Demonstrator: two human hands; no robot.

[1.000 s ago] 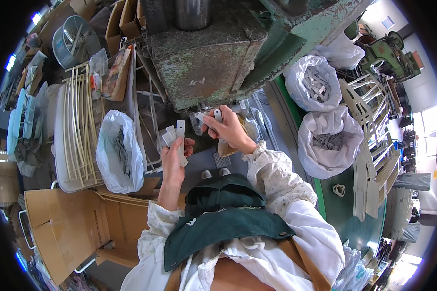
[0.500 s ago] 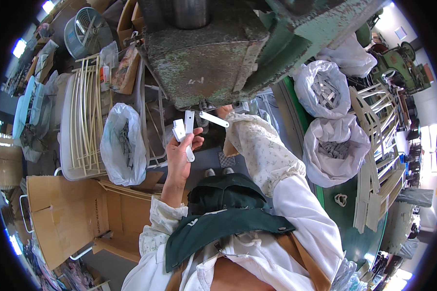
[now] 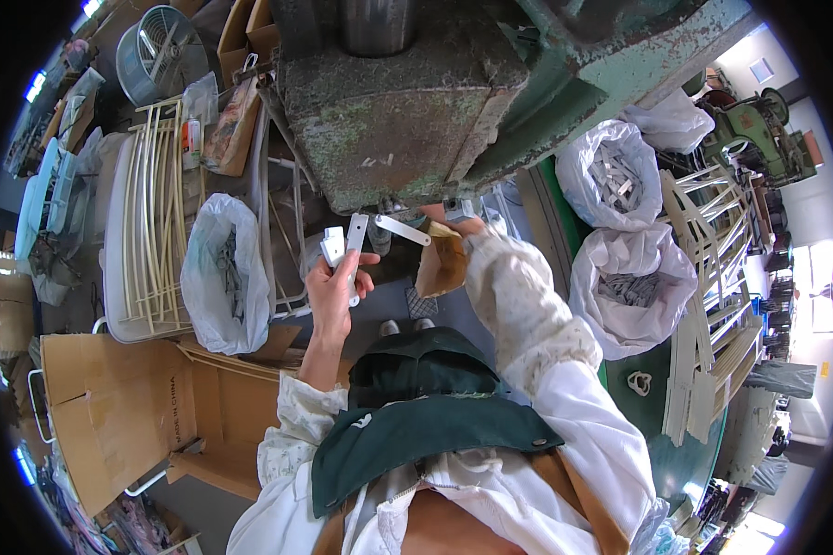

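My left hand (image 3: pixel 330 294) is closed around several white flat strips (image 3: pixel 355 233) with small holes, fanned upward from the fingers. A white piece with bent edges (image 3: pixel 332 245) sticks out beside them. Just right of these, another white strip with rounded ends (image 3: pixel 404 229) lies slantwise beneath the heavy press head (image 3: pixel 389 139), not in my fingers. My right hand (image 3: pixel 463 225) is by the top of a small open cardboard box (image 3: pixel 442 263), below the press. Its fingers are partly hidden by the machine's edge, and whether they grip anything does not show.
To the left stand a white sack of metal parts (image 3: pixel 231 268), a bin of long pale rods (image 3: pixel 153 231) and an open carton (image 3: pixel 120 407). On the right, two more sacks (image 3: pixel 634 287) of parts sit on a green table (image 3: pixel 652 398) beside stacked pale frames (image 3: pixel 703 370).
My right hand has come back from under the press toward the right, and the cardboard box shows more fully. My left hand has shifted slightly left, still holding the strips.
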